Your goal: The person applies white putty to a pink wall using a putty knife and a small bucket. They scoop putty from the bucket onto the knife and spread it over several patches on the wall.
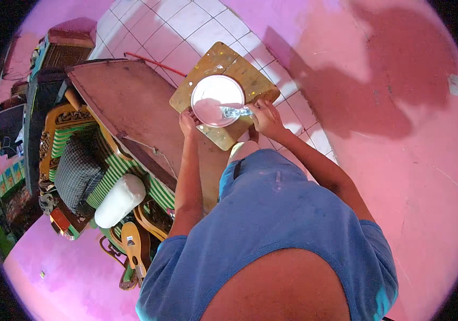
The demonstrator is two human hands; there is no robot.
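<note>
Looking straight down, the view catches the person in a blue shirt bent over a small square wooden board [250, 75] that sits on the white tiled floor [186, 21]. A round white bowl [215, 96] rests on the board, near its middle, with pale contents filling it. The left hand [188, 123] sits at the bowl's lower left rim, fingers curled against the edge and touching it; whether it truly clamps the rim or only braces it cannot be told from here. The right hand [265, 119] is at the bowl's right side, closed around the handle of a shiny metal spoon [232, 112], whose bowl end lies down in the white contents. Both forearms reach up from the lower edge and meet at the bowl.

Off to the left, a long brown wooden table [127, 101] runs just beside the board. Further left stands a carved wooden bench with green striped cushions [116, 166], a dark checked pillow [76, 171] and a white bolster [119, 199] lying on it. Pink walls [389, 107] rise around the tiled patch.
</note>
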